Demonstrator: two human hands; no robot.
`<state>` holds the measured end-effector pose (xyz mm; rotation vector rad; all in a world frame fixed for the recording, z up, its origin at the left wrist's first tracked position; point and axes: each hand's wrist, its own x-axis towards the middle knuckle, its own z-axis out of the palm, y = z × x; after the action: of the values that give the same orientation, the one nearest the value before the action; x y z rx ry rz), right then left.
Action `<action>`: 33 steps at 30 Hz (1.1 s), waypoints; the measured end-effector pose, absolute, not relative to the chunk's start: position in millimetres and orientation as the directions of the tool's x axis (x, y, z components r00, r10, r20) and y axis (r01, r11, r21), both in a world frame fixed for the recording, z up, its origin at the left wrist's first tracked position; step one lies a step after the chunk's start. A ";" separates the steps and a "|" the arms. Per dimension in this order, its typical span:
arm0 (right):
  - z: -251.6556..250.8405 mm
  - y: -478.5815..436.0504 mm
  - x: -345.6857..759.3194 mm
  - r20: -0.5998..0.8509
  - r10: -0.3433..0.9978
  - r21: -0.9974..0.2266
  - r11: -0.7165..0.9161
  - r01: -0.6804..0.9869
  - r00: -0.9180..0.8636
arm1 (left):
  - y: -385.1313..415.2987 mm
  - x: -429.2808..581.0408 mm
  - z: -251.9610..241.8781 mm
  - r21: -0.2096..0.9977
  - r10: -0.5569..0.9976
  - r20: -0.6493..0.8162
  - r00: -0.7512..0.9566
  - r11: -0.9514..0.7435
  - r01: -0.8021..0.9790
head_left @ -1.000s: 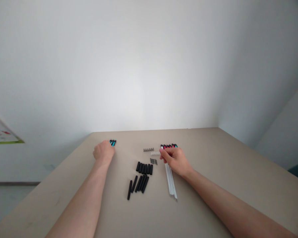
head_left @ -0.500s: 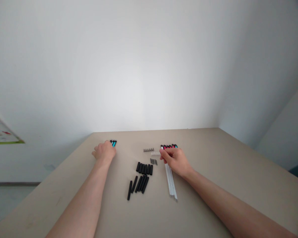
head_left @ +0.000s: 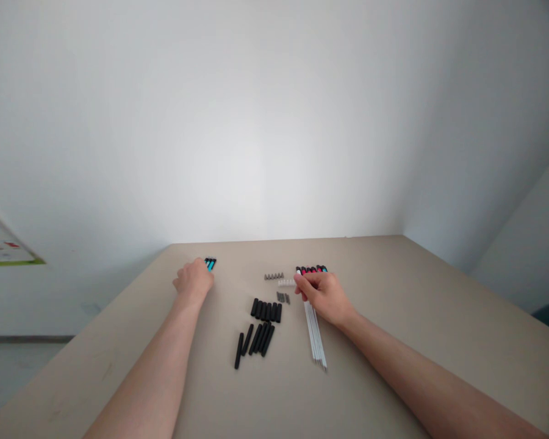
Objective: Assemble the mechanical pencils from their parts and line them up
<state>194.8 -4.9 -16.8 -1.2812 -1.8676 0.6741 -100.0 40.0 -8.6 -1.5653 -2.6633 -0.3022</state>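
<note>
At the far left of the table, my left hand (head_left: 194, 280) is bent low with curled fingers beside a few teal-and-black pen-like pieces (head_left: 211, 264). Its thumb and fingertips are mostly hidden, so any held item cannot be made out. My right hand (head_left: 321, 294) has its thumb and index finger pressed together above the white pen refills (head_left: 316, 335), covering their upper ends. Whatever lies in that pinch is too small to name. Just behind it is a row of black-tipped pen pieces with red, white and teal parts (head_left: 313, 270), partly covered by the hand.
Between my hands lie a row of metal cone tips (head_left: 274, 277), small clear-white pieces (head_left: 285, 283) and metal springs (head_left: 283, 298). Nearer me are short black tubes (head_left: 266, 311) and longer, thinner black tubes (head_left: 261, 339). The table (head_left: 370, 262) meets a white wall (head_left: 265, 152).
My left hand and the teal-and-black pieces beside it have shifted slightly to the right. My right hand holds the same place and pinch.
</note>
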 end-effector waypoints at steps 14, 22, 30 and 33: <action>-15.4 10.7 216.6 0.435 0.881 -0.727 0.222 0.650 0.185 | 38.2 -97.0 -7.5 0.165 0.844 0.152 -0.515 0.492 0.855; -9.9 20.3 229.1 0.395 0.875 -0.667 0.065 0.742 0.279 | 32.3 -61.7 6.1 0.271 0.780 0.605 -0.161 -0.012 0.962; -18.0 31.3 243.1 0.238 0.931 -0.512 -0.123 0.850 0.278 | 16.3 -28.2 -2.9 0.340 0.803 0.499 0.328 -0.529 0.778; -22.9 32.1 240.8 0.202 0.952 -0.453 -0.118 0.884 0.231 | 14.6 -24.5 -4.9 0.342 0.797 0.469 0.380 -0.561 0.754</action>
<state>240.8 32.1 -22.9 -2.0306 -1.6805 0.1884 -24.5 14.6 -4.9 -2.6685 -1.5018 -0.9729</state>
